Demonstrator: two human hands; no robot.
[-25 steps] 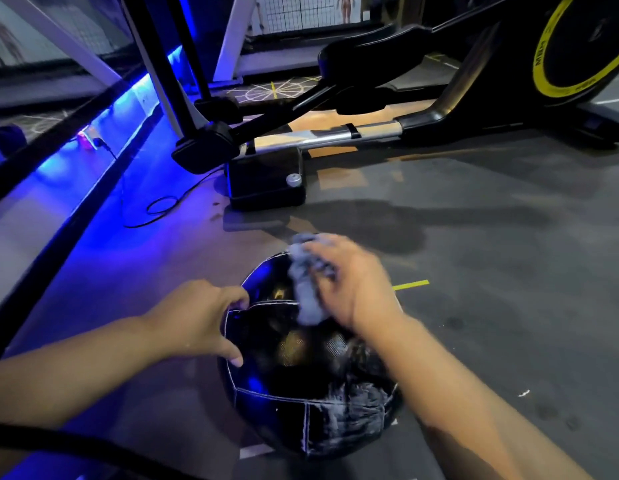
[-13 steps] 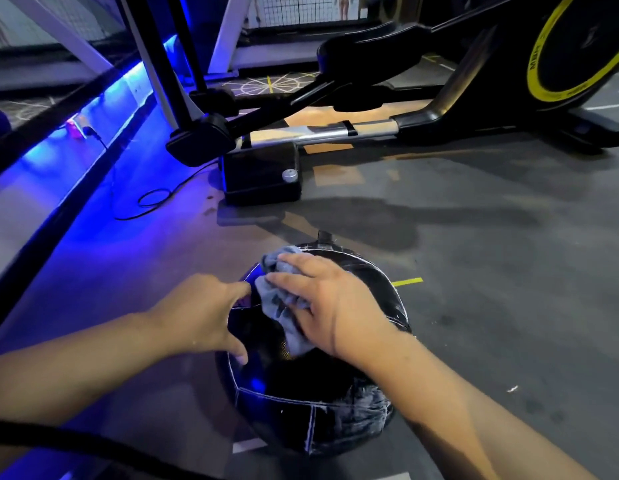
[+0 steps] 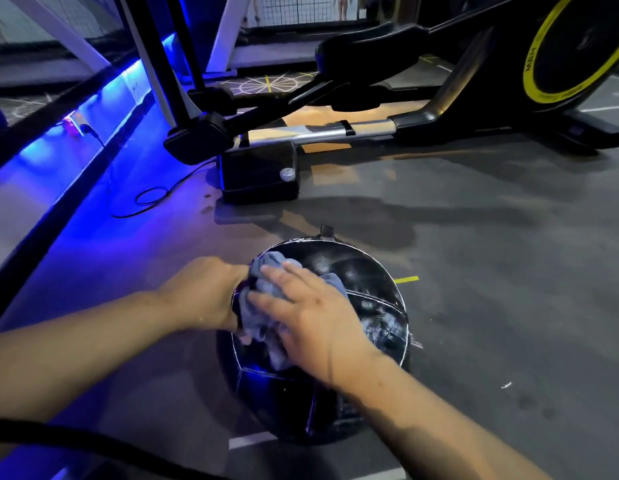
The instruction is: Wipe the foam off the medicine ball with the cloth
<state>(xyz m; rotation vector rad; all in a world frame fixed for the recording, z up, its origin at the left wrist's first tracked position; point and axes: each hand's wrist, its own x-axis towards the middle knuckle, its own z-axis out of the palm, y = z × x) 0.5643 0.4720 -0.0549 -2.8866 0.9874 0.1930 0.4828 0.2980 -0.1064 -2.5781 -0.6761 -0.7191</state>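
Medicine ball (image 3: 356, 271), black with white seams, is seen resting on the grey floor (image 3: 491, 306), toward 6 o'clock from the middle of the view. A crumpled grey-blue cloth (image 3: 266, 268) is spread over the ball's top, on its 10 o'clock side. The cloth is pressed against the ball by the right hand (image 3: 315, 320), whose fingers are laid out straight and spread across the fabric rather than curled round it. The left hand (image 3: 204, 292) is set against the ball at its 9 o'clock side; its fingers are hidden behind the cloth and the ball, so it cannot be told whether the ball is gripped or only touched. White foam (image 3: 384, 329) is left smeared on the ball's 3 o'clock side, beside the right hand. A short yellow tape mark (image 3: 406, 279) is seen on the floor at 2 o'clock, just beside the ball. An exercise machine (image 3: 422, 123) with a yellow-ringed wheel (image 3: 543, 77) is stood from 12 to 2 o'clock, well apart from the ball. A black cable (image 3: 152, 197) is looped on the floor at 10 o'clock.
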